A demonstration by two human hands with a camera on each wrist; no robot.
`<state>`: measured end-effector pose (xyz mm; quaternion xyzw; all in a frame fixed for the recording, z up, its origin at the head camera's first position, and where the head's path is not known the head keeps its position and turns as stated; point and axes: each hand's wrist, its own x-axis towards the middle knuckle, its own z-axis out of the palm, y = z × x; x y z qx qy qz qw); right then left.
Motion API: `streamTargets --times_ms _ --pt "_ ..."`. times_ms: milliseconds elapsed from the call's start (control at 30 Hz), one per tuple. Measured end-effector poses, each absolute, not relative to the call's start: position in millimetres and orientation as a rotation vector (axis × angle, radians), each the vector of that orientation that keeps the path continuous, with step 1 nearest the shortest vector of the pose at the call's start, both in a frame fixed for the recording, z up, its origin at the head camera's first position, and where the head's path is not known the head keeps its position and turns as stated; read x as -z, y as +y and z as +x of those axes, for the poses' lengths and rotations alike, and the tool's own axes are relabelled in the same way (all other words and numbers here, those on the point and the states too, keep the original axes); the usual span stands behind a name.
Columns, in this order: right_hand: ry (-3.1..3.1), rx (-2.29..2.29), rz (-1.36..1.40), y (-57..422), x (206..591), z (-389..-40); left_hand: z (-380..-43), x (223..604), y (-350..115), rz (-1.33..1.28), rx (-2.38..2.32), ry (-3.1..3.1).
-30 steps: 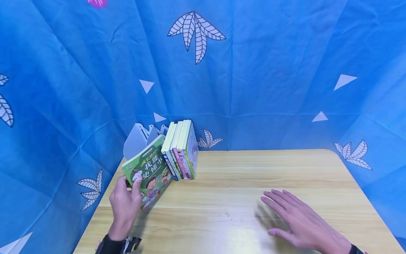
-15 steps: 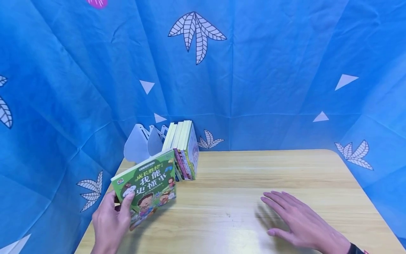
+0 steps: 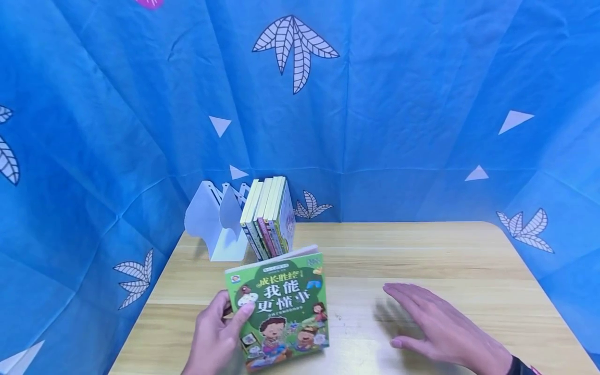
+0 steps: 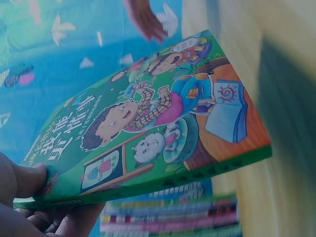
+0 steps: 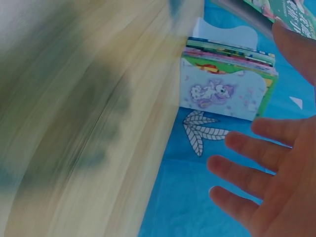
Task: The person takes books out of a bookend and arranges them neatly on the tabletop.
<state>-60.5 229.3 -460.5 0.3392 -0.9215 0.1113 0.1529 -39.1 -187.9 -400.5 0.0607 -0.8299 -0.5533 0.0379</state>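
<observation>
A green children's book (image 3: 281, 307) with cartoon figures on its cover is tilted above the table. My left hand (image 3: 217, 330) grips it by its left edge, the thumb lying on the cover and the other fingers behind. In the left wrist view the thumb (image 4: 27, 180) presses the front of the book (image 4: 148, 118) near its spine corner. To the right, my right hand (image 3: 438, 328) hovers over the table with fingers straight and nothing in them. The right wrist view shows this hand (image 5: 281, 173) with its fingers spread, the book at the upper right corner.
A white bookend rack (image 3: 225, 229) stands at the table's back left. Several upright books (image 3: 267, 219) lean together in its right part. Behind the wooden table (image 3: 403, 250) hangs a blue patterned cloth (image 3: 398, 114).
My left hand has pulled the green book away from the rack, toward me and then to the right. The cover now faces me more fully. The right hand has barely moved.
</observation>
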Motion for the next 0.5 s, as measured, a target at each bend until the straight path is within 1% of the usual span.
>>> streamTargets --times_ms 267,500 --pt "-2.865 -0.529 0.875 220 450 -55 -38 411 -167 -0.008 1.988 -2.480" --pt "-2.916 -0.874 0.967 209 440 -53 -35 419 -154 -0.174 2.176 -2.487"
